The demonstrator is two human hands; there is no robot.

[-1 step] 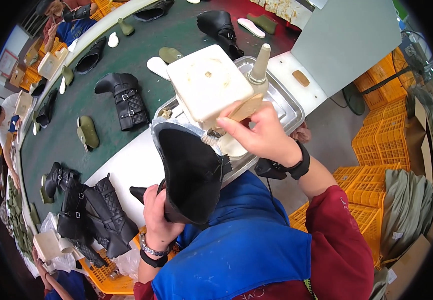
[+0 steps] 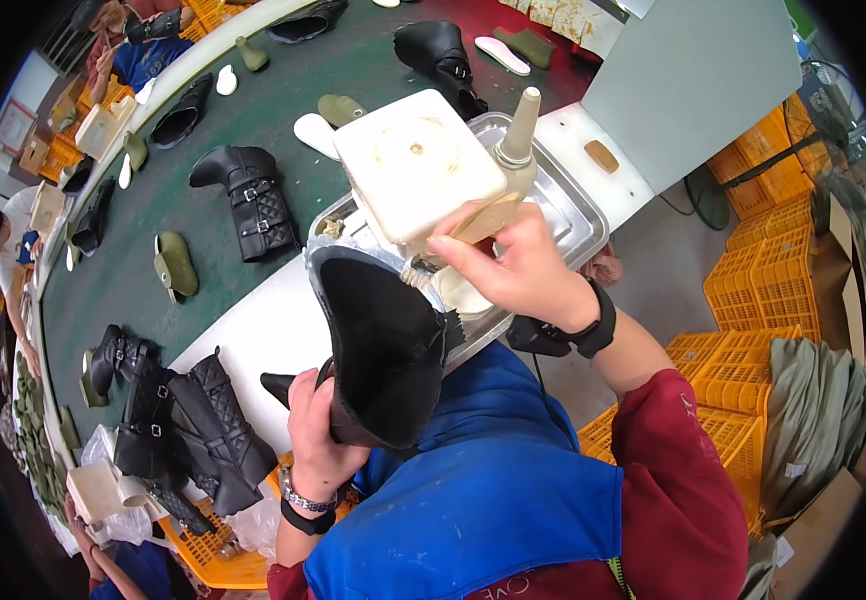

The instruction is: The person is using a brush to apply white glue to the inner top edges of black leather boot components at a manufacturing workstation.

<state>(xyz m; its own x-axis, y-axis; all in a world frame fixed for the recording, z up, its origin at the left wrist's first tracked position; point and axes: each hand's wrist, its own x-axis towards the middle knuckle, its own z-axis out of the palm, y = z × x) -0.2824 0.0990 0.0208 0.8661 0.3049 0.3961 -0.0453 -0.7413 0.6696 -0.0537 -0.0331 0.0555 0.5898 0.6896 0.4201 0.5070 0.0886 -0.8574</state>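
Left hand [image 2: 315,432] clamped around the heel end of a black boot [image 2: 383,350], sole side tipped up and toward the chest, just in front of a steel tray [image 2: 573,215]. Right hand [image 2: 508,262] closed on the pale wooden handle of a brush [image 2: 481,218], bristles seemingly pressed to the boot's upper rim, though the contact point sits half hidden behind the fingers. Just beyond, inside the tray, a cream square-topped container [image 2: 415,165] and a tall cone-tipped bottle [image 2: 520,135]. Farther out, a green conveyor belt [image 2: 253,130] carrying more black boots and loose olive insoles [image 2: 175,262]; at lower left, a cluster of finished boots [image 2: 178,420] standing over a yellow crate [image 2: 218,565].

Step in hand, by the look of it: brushing adhesive or finish along the edge of the boot bottom. Next move likely calling for a steady turn of the boot in the left grip, so the brush can follow the rim without straying onto the upper, plus a fresh dip at the tray when the bristles run dry.
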